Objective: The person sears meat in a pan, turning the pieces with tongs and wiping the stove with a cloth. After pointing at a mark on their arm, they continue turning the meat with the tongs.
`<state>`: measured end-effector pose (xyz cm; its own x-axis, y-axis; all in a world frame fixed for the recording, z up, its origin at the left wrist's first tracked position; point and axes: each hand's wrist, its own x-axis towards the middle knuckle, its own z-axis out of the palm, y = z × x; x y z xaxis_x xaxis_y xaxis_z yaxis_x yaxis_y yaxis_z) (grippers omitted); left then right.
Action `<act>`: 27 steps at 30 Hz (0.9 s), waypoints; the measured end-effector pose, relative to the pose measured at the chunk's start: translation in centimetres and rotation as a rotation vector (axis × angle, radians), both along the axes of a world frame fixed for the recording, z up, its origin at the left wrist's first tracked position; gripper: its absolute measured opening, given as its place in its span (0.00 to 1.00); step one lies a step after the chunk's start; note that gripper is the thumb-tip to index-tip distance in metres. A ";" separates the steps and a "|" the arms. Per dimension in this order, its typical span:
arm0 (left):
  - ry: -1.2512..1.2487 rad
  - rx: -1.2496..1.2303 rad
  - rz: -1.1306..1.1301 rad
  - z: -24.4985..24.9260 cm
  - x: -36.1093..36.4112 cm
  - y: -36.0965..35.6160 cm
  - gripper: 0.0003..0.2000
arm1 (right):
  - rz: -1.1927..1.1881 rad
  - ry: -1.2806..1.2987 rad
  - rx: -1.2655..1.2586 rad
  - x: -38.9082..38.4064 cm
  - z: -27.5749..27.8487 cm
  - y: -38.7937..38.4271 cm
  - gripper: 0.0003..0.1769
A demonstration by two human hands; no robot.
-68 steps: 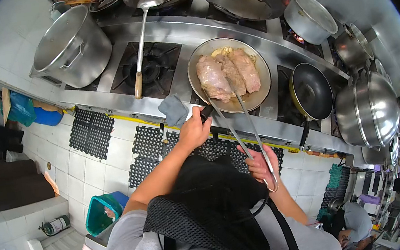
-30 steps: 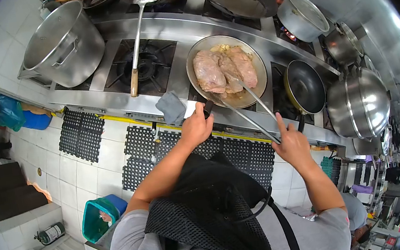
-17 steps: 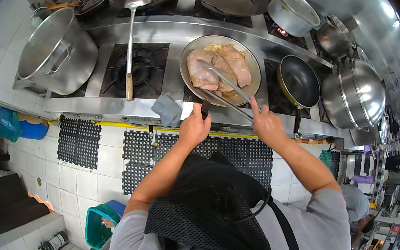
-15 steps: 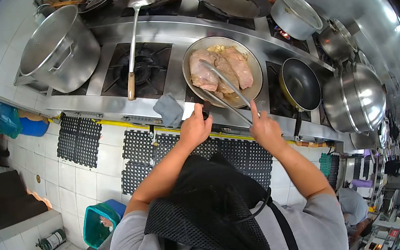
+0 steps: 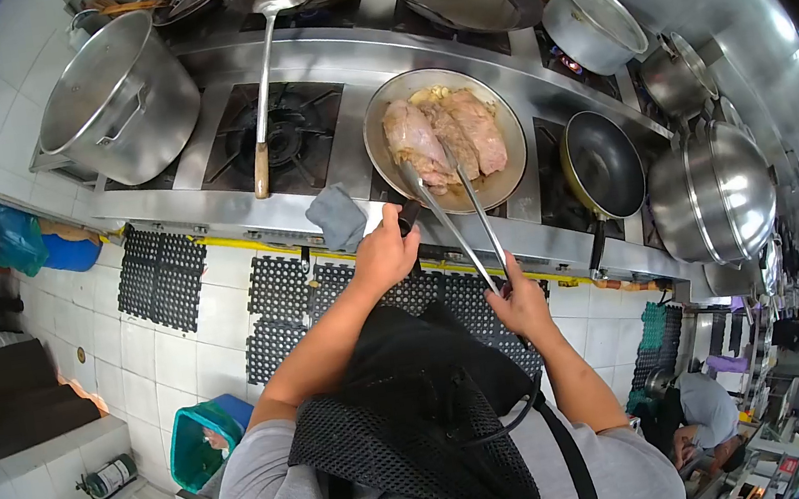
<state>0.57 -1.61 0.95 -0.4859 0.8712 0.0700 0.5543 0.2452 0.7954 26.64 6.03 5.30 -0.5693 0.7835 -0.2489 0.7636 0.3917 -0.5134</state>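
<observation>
At the front edge of the stove point(image 5: 212, 205), the left hand point(image 5: 385, 251) is closed tight around the black handle point(image 5: 407, 215) of the frying pan point(image 5: 505, 160), which sits on a burner just right of the stove's middle. The right hand point(image 5: 520, 302), fingers curled, grips the back end of long metal tongs point(image 5: 449, 229). Their slightly parted tips reach into the pan's near side and touch the pale meat pieces point(image 5: 415, 136) lying side by side. Just left of the handle, a grey cloth point(image 5: 340, 219) lies on the front ledge. A ladle point(image 5: 262, 86) rests across the neighbouring burner.

Commercial kitchen: steel burner range point(image 5: 303, 131), stockpots point(image 5: 113, 100).
</observation>
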 end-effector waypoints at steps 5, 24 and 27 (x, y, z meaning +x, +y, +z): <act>0.013 0.015 -0.004 -0.3 0.1 0.1 0.20 | 0.127 -0.252 0.373 -1.1 2.2 1.2 0.53; 0.042 -0.011 -0.013 0.5 0.1 0.1 0.22 | 0.096 0.261 -0.650 0.1 1.3 6.3 0.39; 0.041 -0.028 -0.018 0.6 0.2 0.0 0.22 | -0.217 0.434 -1.215 1.7 1.8 7.6 0.32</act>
<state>0.73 -1.59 1.55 -0.4672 0.8818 0.0644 0.5905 0.2570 0.7650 28.36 13.63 7.13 -0.6725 0.2753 -0.6870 0.4364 -0.6022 -0.6685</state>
